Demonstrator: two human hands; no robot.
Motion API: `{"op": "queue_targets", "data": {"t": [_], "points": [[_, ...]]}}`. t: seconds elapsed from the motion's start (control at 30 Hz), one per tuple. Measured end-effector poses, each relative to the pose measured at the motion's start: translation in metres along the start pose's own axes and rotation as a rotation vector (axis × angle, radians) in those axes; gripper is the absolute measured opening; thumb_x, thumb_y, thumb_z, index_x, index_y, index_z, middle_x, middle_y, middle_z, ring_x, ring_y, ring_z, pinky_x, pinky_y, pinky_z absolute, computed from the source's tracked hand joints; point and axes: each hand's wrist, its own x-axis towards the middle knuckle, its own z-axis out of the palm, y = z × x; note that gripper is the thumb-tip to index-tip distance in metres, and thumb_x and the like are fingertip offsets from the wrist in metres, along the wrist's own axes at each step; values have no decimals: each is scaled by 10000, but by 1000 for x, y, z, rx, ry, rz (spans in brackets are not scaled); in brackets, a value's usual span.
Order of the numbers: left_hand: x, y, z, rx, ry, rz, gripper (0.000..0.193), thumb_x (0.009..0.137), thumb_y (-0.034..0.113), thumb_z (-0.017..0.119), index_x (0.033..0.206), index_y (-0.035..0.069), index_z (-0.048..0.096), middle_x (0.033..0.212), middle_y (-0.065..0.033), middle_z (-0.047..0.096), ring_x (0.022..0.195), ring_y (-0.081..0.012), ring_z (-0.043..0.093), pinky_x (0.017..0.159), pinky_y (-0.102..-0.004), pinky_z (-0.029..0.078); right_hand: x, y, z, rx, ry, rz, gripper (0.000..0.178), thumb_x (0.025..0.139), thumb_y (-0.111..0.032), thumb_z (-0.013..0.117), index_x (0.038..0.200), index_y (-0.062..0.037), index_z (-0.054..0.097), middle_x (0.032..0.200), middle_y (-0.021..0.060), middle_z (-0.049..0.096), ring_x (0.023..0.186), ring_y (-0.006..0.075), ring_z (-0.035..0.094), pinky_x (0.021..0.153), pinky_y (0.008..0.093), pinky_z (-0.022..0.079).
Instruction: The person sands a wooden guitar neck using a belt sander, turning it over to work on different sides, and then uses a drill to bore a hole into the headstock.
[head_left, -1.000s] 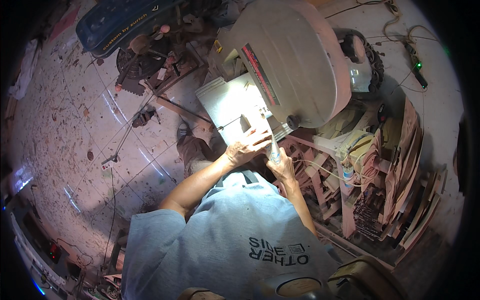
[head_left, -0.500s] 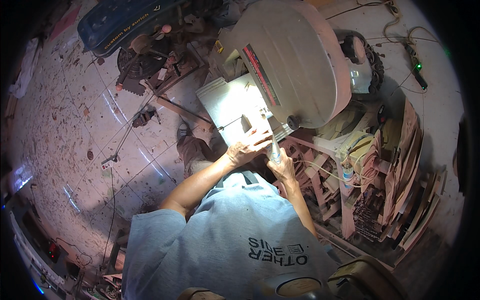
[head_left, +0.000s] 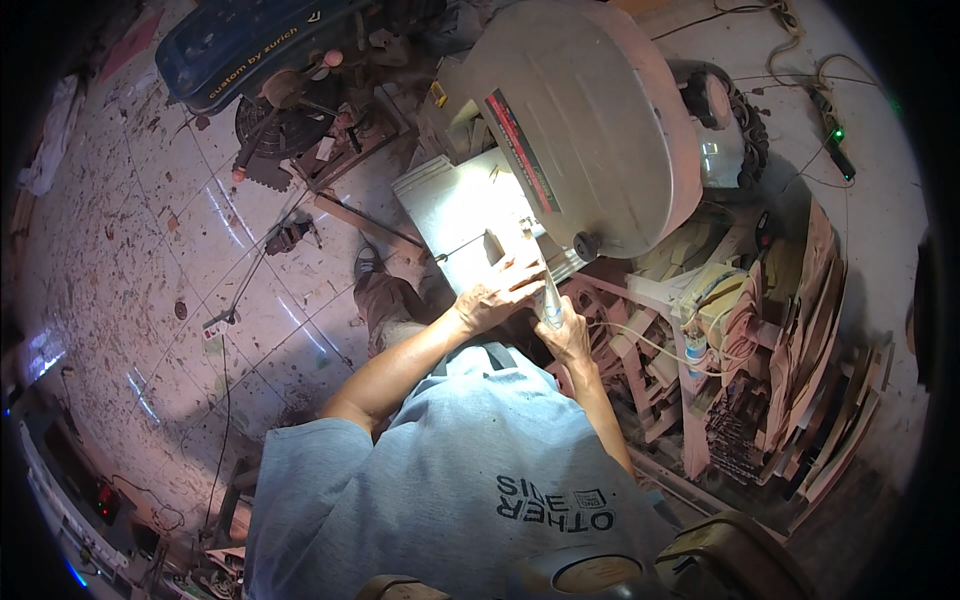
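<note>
Under a bright light, the metal table [head_left: 465,262] of a band saw lies in front of me. A narrow pale workpiece [head_left: 551,303] with bluish marks reaches over its near right edge; its far end is lost in the glare, and I cannot tell its material. My left hand [head_left: 498,293] holds the workpiece from the left side, fingers closed against it and pointing right. At the near end, my right hand [head_left: 567,335] is closed around it. The saw's large grey rounded housing [head_left: 600,130] rises just beyond and hides the blade area.
Stacked wood offcuts [head_left: 640,365] and upright boards [head_left: 805,340] crowd the right side. A dark fan-like round part [head_left: 285,125] and a blue case [head_left: 235,60] stand at the far left. Cables and a small tool [head_left: 288,237] lie on the debris-strewn tiled floor [head_left: 150,250].
</note>
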Motion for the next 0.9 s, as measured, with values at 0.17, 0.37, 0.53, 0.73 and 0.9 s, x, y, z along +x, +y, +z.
{"op": "queue_targets", "data": {"t": [0.17, 0.37, 0.53, 0.73, 0.9], "points": [[0, -1, 3, -1, 15, 11, 503, 755, 218, 808, 1212, 60, 673, 1351, -103, 617, 1329, -309, 546, 1154, -437, 438, 1, -6, -3, -1, -6, 8, 427, 785, -330, 707, 1045, -37, 537, 822, 282, 687, 832, 481, 700, 694, 538, 547], [2, -1, 3, -20, 13, 12, 494, 763, 214, 804, 1212, 52, 673, 1341, -115, 621, 1321, -310, 552, 1160, -454, 430, 2, -6, -5, 13, -8, -13, 429, 787, -329, 718, 1043, -36, 536, 834, 274, 692, 835, 474, 704, 695, 535, 550], [4, -2, 3, -32, 0, 18, 424, 825, 206, 773, 1206, 52, 669, 1341, -118, 610, 1325, -317, 549, 1143, -469, 444, 2, -3, -5, 7, -1, -28, 424, 788, -317, 717, 1040, -31, 534, 842, 272, 696, 837, 467, 709, 699, 529, 553], [5, 0, 2, -2, -2, 15, 440, 828, 221, 773, 1220, 47, 674, 1356, -117, 606, 1331, -319, 543, 1133, -451, 452, 3, -1, -5, 9, 0, -35, 422, 786, -305, 717, 1046, -25, 537, 851, 276, 697, 842, 467, 711, 700, 524, 555], [5, 0, 5, 24, -10, 9, 454, 827, 233, 777, 1232, 55, 677, 1371, -114, 603, 1339, -314, 537, 1118, -441, 464, 4, -2, -8, 11, -1, -54, 415, 788, -297, 712, 1044, -21, 537, 855, 275, 699, 843, 469, 710, 700, 524, 554]]}}
